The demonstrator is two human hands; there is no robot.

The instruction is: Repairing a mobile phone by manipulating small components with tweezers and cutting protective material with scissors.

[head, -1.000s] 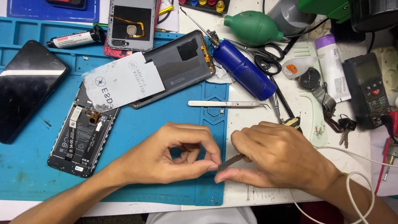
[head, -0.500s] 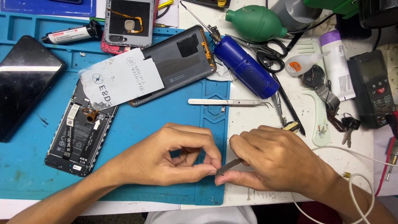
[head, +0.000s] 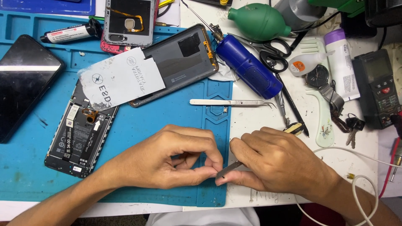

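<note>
— What have you got in your hands?

— My right hand is closed around a thin metal tool, a flat grey blade or a pair of tweezers; I can't tell which, since only a short length shows. Thumb and forefinger clamp it, and its tip points left towards my other hand.

— And the left?

— My left hand has thumb and forefinger pinched together right at that tip. If something tiny sits between them, it is too small to see. The two hands touch at the fingertips, low on the right edge of the blue work mat.

— What lies about them?

— Up and to the left, on the mat, an opened phone lies with its insides showing. A white paper label overlaps its top end and also covers part of a grey back cover. A second pair of tweezers, silver, rests untouched just above my hands, across the mat's edge.

— And farther off?

— A blue cylindrical tool lies slantwise above the tweezers, with black-handled scissors and a green rubber blower beyond it. A dark phone lies screen up at the far left. A white cable loops near my right wrist.
</note>
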